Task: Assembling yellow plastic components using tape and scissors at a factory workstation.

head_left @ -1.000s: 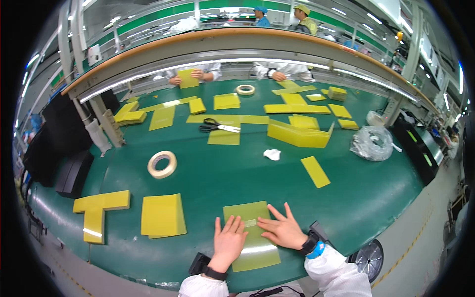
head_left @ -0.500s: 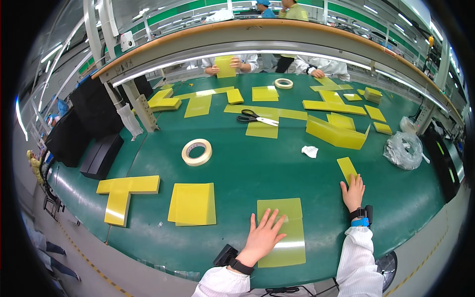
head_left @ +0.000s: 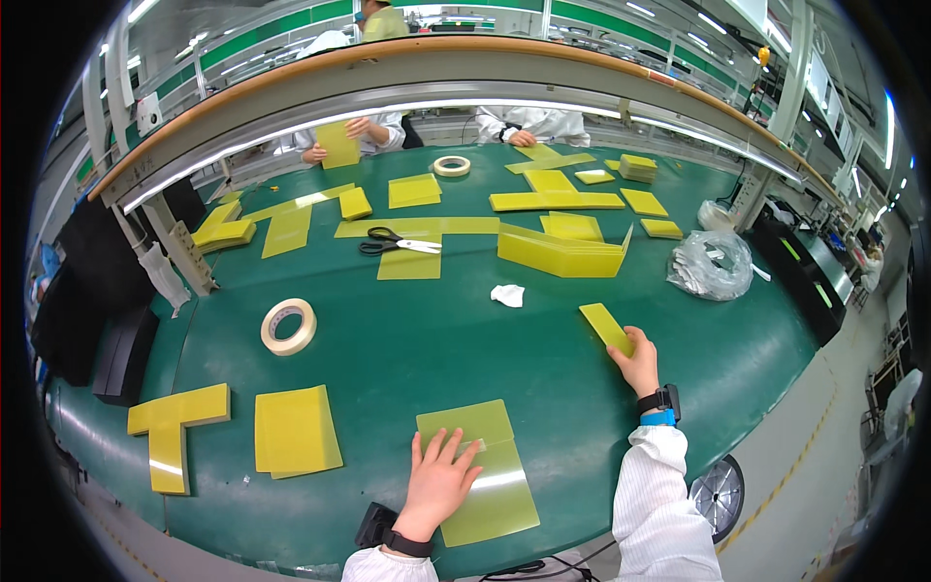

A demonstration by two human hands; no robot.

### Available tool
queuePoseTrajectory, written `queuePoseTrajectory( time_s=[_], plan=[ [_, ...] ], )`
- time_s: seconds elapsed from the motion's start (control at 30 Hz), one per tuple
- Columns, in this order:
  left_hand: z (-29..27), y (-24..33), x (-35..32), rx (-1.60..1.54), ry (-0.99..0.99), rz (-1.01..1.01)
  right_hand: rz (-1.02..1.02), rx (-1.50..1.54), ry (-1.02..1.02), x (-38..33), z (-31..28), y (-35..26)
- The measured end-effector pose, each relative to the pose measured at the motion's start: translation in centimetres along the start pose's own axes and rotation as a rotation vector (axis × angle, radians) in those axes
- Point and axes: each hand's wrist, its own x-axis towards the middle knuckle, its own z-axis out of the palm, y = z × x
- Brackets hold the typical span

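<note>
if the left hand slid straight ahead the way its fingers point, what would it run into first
Probably nothing close. The left hand lies flat on the yellow sheets, fingers pointing away and slightly right. Beyond the sheets' far edge is bare green table; the crumpled white scrap seems the first thing roughly in line, though depth is uncertain.

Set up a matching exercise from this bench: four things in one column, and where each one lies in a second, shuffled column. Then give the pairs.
Things
1. left hand
2. right hand
3. scissors
4. roll of tape

Places
A. on a long yellow strip in the middle of the green table
B. spread flat on the near yellow sheet
C. alone on bare green, left of centre
D. at the near end of the small yellow strip on the right

Pairs: 1-B, 2-D, 3-A, 4-C
</note>
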Motion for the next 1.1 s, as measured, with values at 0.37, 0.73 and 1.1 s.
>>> queuePoseTrajectory(
  time_s=[0.37,0.73,1.1],
  plan=[
    [0.0,0.1,0.2,-0.06,0.037,0.012,0.168,0.282,0.03,0.5,-1.1,1.7],
    [-0.1,0.0,0.2,-0.051,0.031,0.008,0.273,0.348,0.103,0.5,-1.9,0.9],
    [-0.2,0.0,0.3,-0.054,0.041,0.021,-0.031,0.14,0.271,0.5,-3.2,-0.7]
  ],
)
